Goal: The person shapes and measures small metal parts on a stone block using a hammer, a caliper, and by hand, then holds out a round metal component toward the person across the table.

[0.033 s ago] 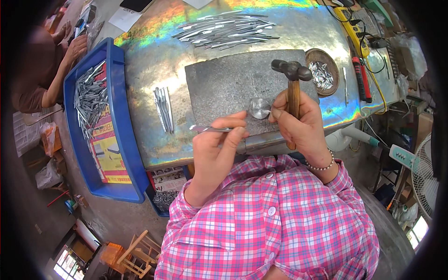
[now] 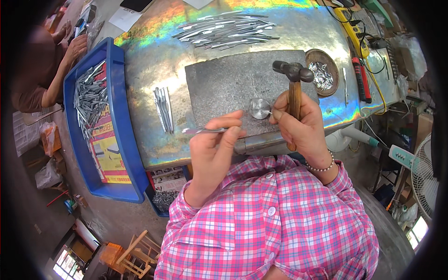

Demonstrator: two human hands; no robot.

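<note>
My left hand (image 2: 212, 151) pinches a thin metal rod (image 2: 198, 131) with a flattened, shiny outer end, which points left over the near edge of a dark slab (image 2: 219, 79). A wooden-handled hammer (image 2: 294, 100) stands upright in my right hand (image 2: 303, 123), its steel head above the fist. Between the right thumb and forefinger sits a small bright sliver of metal (image 2: 270, 112), too small to name surely. Its tip is at the rim of a round, shiny metal block (image 2: 259, 108) on the slab. Both hands are closed.
Several metal rods lie in a far pile (image 2: 226, 30) and a small left bundle (image 2: 163, 109). A blue bin (image 2: 119, 107) holds more. At right are a round bowl (image 2: 335, 70) of small metal pieces, a red-and-black tool (image 2: 361, 79) and a yellow power strip (image 2: 353, 30). Another person's arm (image 2: 56, 88) is far left.
My left hand has shifted slightly left with the rod. The right hand and hammer have barely moved to the right.
</note>
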